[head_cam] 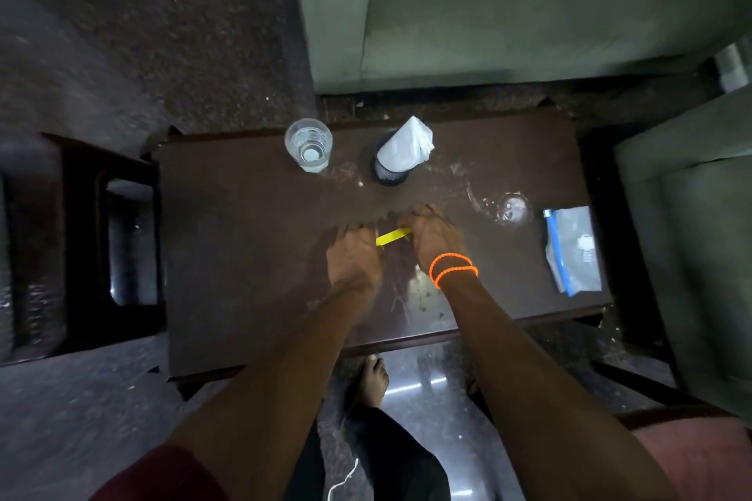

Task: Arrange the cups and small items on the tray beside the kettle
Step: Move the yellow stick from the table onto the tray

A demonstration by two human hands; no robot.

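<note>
Yellow strip [393, 236] pinched between left hand [353, 256], right hand [435, 237].

On the table [244, 256], the hands [354, 256] meet at centre over a small strip [393, 236], with a glass [308, 143] at eleven o'clock, a mesh holder [386, 171] holding tissue [407, 146] at twelve, and a plastic bag [573, 252] at three.

Person is wearing two orange beaded bracelets [452, 268] just behind the right hand [436, 237]; maroon short sleeves [162, 476], dark trousers [390, 460], bare foot [373, 378].
</note>
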